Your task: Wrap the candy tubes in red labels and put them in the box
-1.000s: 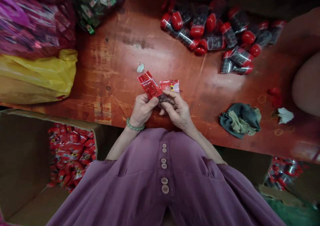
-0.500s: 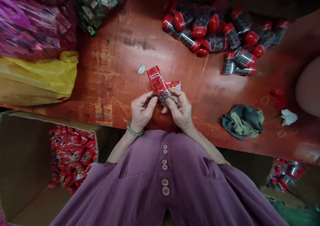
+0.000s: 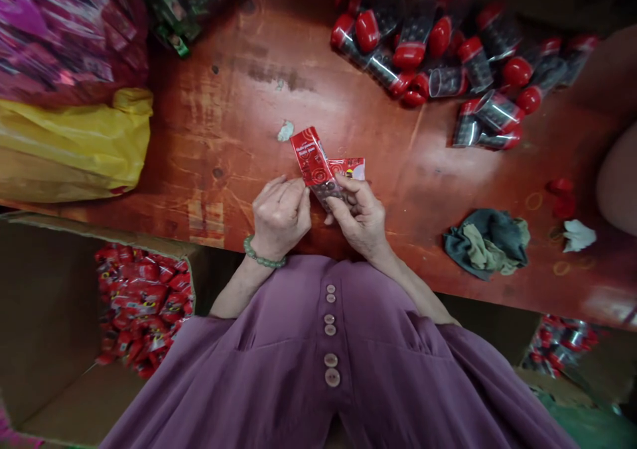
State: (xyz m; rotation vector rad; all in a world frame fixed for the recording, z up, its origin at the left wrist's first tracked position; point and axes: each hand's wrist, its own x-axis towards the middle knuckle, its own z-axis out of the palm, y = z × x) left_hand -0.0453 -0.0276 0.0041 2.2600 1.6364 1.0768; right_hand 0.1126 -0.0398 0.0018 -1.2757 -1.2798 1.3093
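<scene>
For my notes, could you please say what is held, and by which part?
The right hand holds the red packet of dark balls by its clear near end; whether the left hand grips is unclear.

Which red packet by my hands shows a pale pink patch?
The right packet, partly behind the left packet, which shows white lettering on red instead.

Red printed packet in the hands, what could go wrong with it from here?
The right hand holds the red printed packet by its clear lower part, so the red end, jutting past the grip, could tilt or slip. The left hand is at its edge; a hard tug there might split it and spill the dark round pieces inside. The second red packet, partly hidden behind it, could get nudged.
</scene>
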